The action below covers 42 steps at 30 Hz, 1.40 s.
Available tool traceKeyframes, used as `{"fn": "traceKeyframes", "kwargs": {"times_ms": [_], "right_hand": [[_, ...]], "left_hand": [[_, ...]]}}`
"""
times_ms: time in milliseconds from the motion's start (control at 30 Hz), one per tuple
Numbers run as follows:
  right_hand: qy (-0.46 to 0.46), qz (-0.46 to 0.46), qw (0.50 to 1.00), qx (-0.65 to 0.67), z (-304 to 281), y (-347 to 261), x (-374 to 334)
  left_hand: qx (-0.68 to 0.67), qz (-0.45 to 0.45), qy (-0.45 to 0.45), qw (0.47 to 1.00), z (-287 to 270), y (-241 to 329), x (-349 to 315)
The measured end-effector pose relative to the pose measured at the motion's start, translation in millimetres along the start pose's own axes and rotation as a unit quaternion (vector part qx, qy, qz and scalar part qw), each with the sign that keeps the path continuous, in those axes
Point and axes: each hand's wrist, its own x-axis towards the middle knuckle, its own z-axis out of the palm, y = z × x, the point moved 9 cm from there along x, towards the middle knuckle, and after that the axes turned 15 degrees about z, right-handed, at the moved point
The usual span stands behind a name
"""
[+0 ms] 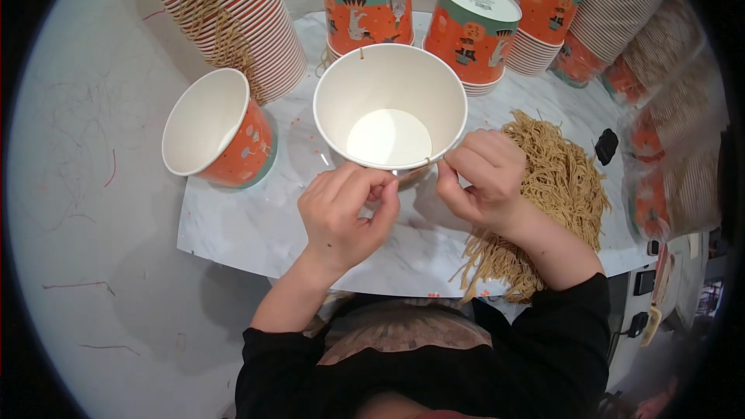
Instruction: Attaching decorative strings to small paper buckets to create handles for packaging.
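Observation:
A white-lined paper bucket [334,101] stands before me, tilted with its mouth up towards me. A tan cord [428,161] passes through its near rim, and a short bit of cord shows at the far rim. My left hand [349,206] is closed in a pinch just below the near rim, where the cord seems to run between its fingertips. On the other side of that spot, my right hand [485,174] pinches the cord against the rim. Beneath my right forearm lies a heap of tan cords [563,178].
Another open orange bucket [248,143] leans at the left. A tall bucket stack [264,31] with cords draped over it rises behind. Upside-down bucket stacks [369,15] stand along the back, and plastic-wrapped stacks [675,109] at right. A small black object [607,147] lies beside the cords.

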Motion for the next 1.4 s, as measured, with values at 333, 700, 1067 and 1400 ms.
{"fn": "traceKeyframes", "kwargs": {"times_ms": [333, 700, 1067, 1400], "right_hand": [[0.017, -0.032, 0.998, -0.052, -8.6, -9.4, -0.6], [0.015, 0.043, 0.983, 0.176, -9.8, 30.3, -10.3], [0.023, 0.389, 0.833, 0.394, 29.4, 106.5, -26.3], [-0.284, 0.528, 0.386, 0.702, 90.9, 56.6, -50.4]], "left_hand": [[0.018, 0.015, 0.027, 0.999, -2.8, 6.5, 0.0], [0.079, 0.065, 0.033, 0.994, -23.4, 24.5, 15.6], [0.070, 0.079, -0.014, 0.994, -4.8, 26.2, 22.0], [0.039, 0.140, 0.032, 0.989, -9.8, 25.0, 17.4]]}}
